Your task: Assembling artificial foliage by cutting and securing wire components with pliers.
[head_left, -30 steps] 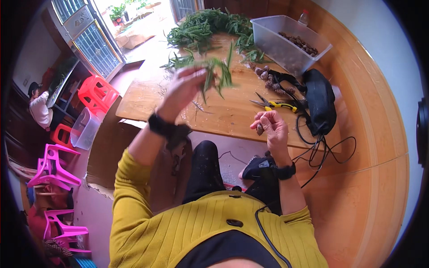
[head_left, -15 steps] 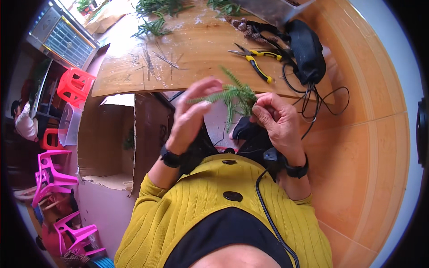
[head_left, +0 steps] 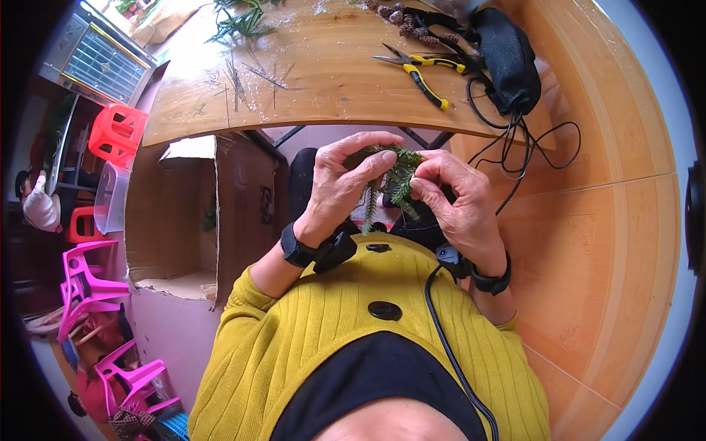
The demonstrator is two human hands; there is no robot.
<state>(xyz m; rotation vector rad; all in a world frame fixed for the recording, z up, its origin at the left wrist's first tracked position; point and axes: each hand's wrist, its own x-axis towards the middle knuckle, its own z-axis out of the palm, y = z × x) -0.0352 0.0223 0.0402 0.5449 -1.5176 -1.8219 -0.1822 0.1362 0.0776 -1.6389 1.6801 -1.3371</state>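
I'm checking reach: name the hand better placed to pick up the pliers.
Probably the right hand: it looks nearer the pliers on the table than the left hand, though both are at the green sprig.

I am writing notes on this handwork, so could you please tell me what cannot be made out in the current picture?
- Head view: the base of the green conifer sprig, hidden by the fingers of the right hand.
- Head view: the far greenery on the wooden table, cut off by the upper edge.
- Head view: the green bit inside the cardboard box, too small and shadowed.
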